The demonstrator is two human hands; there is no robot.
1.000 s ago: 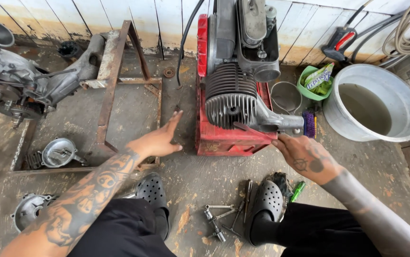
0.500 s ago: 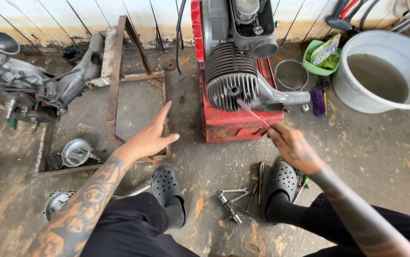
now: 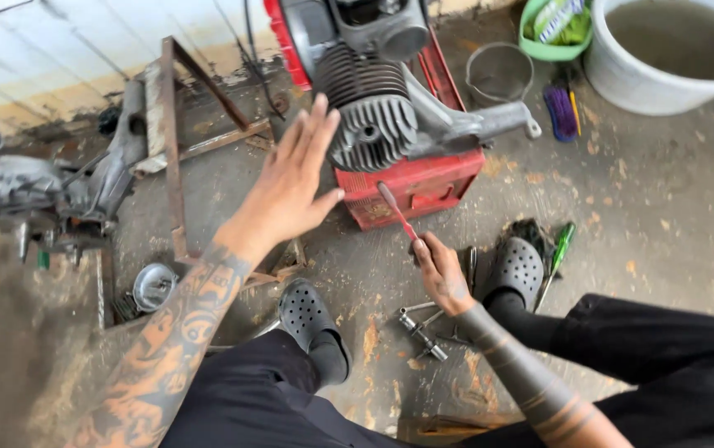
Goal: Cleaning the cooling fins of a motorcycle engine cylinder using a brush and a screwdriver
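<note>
lifting off the floor, left hand (image 3: 291, 187) is spreading open toward finned engine (image 3: 374, 124); right hand (image 3: 440, 270) is gripping red-handled screwdriver (image 3: 396, 210).

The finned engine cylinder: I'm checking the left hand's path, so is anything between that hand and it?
Nothing visible. The open left hand hovers just left of the finned engine cylinder on the red crate; the right hand holds a red-handled tool lower down, clear of that gap.
</note>
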